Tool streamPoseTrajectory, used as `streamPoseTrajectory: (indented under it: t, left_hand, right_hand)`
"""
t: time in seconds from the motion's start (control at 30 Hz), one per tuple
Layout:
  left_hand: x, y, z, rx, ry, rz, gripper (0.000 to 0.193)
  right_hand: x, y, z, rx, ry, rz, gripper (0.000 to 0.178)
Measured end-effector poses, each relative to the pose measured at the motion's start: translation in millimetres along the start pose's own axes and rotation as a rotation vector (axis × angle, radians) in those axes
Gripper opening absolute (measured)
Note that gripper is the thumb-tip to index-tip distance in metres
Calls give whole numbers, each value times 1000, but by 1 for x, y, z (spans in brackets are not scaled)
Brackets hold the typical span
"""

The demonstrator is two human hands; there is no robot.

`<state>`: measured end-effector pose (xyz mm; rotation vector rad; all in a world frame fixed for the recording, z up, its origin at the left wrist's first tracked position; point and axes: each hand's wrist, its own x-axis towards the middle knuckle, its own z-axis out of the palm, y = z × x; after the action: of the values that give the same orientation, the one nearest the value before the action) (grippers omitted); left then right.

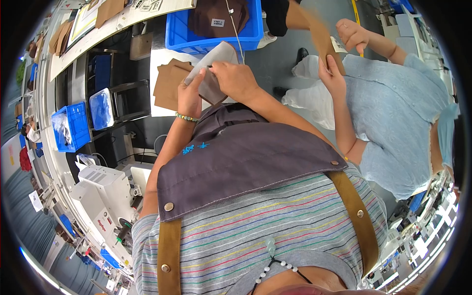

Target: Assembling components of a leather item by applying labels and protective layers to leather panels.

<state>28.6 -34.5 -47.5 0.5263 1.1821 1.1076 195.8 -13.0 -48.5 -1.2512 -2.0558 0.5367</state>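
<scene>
A thin grey sheet-like piece with a brown lower edge (pixel 212 87) is held up in front of my apron, between both hands. My left hand (pixel 191 96) is closed on its left side, thumb on top. My right hand (pixel 233 81) is closed at its upper right, with a small dark tip showing at the fingertips; I cannot make out what that tip belongs to. Just left of my hands, flat brown pieces (pixel 168 88) overlap on a white tabletop (pixel 160 111).
Beyond the tabletop stands a blue crate (pixel 179 42) holding dark brown pieces (pixel 216 14). Close on my right, a co-worker (pixel 393 113) holds a brown strip-like piece (pixel 322 42) with a white label. A black-framed chair (pixel 130 98) and a white machine (pixel 105 184) are at left.
</scene>
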Motion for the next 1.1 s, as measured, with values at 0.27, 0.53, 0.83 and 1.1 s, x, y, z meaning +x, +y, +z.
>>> streamPoseTrajectory:
  t: [0.27, 0.53, 0.83, 1.1]
  left_hand:
    - [2, 7, 2, -81, 128, 80, 34]
    - [5, 1, -1, -149, 142, 99, 35]
    - [0, 1, 3, -52, 99, 84, 38]
    - [3, -4, 0, -25, 119, 132, 37]
  right_hand:
    - [-7, -6, -8, 7, -39, 48, 22]
    - [-8, -10, -8, -72, -50, 25, 24]
    - [-7, -8, -8, -81, -87, 54, 24]
    - [-8, -8, -9, -80, -82, 49, 23]
